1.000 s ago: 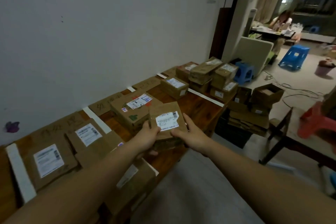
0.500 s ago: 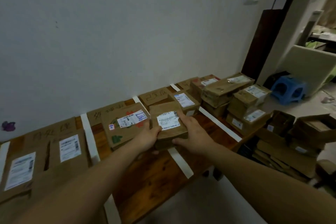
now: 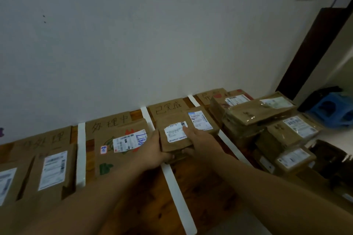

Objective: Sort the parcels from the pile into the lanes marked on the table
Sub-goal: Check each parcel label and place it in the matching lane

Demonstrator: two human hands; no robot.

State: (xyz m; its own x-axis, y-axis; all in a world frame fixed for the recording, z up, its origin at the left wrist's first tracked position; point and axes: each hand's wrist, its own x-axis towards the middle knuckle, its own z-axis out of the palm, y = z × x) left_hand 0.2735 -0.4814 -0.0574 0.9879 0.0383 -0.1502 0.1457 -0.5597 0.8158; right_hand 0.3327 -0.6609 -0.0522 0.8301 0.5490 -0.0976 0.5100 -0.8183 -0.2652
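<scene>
1. The small parcel (image 3: 176,135) lies flat with its label up, and its longer side seems to run from the person toward the wall
2. It sits between the hands: the left hand (image 3: 152,150) grips its left edge, and the right hand (image 3: 199,140) holds its right edge, thumb on the label
3. It is low over the surface (image 3: 206,187), just right of a white tape strip (image 3: 177,187) and just in front of another labelled parcel (image 3: 202,122); I cannot tell whether it touches the wood

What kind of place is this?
Probably a room at home set up for sorting parcels: a wooden table split into lanes by white tape strips, handwritten cardboard signs, a pile of labelled parcels, and a blue plastic stool on the floor.
</scene>
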